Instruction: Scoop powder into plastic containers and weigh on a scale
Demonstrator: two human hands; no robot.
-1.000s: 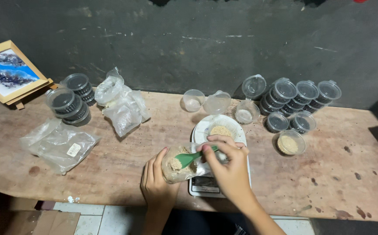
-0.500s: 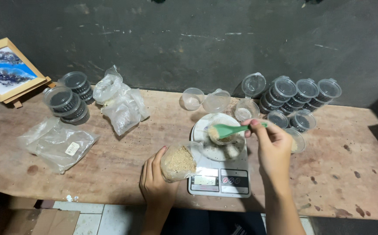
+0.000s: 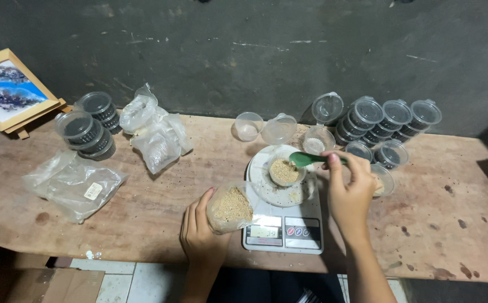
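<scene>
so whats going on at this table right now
A person is portioning tan grain over a kitchen scale on a wooden table. The right hand holds a green spoon over a small cup of grain that sits on the scale's plate. The left hand holds an open plastic bag of grain beside the scale. Stacks of lidded cups stand behind.

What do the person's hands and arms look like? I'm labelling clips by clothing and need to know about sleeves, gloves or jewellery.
Both hands are bare, no gloves. The left hand and right hand show no rings, watch or bracelets. Forearms are uncovered as far as the picture reaches; no sleeve shows. The nails look tinted pinkish.
</scene>
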